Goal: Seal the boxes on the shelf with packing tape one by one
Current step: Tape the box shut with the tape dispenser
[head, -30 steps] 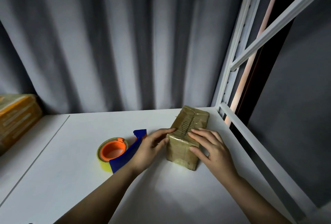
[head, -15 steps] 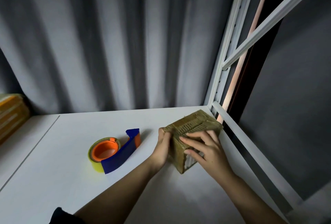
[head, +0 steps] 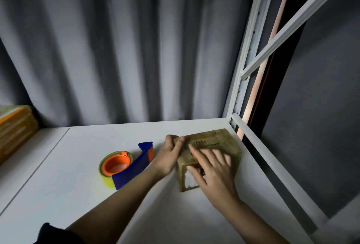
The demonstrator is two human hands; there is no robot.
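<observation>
A small brown cardboard box [head: 212, 142], wrapped in tape, sits on the white shelf [head: 68, 185] near its right rail. My left hand [head: 168, 156] grips the box's left end, thumb on the top edge. My right hand [head: 212, 167] lies over the top with fingers spread and blurred by motion, its thumb on the near face. A tape dispenser [head: 124, 167] with a blue handle, orange core and yellowish roll lies on the shelf just left of my left hand.
A larger brown box with orange tape [head: 13, 130] stands at the far left. Grey curtain folds [head: 116, 48] hang behind the shelf. White metal shelf posts and a rail [head: 263, 158] border the right side, with a drop beyond.
The box has been turned from lengthwise to lying across the shelf. My left hand went from the side to gripping the left end; my right hand now sweeps over the top.
</observation>
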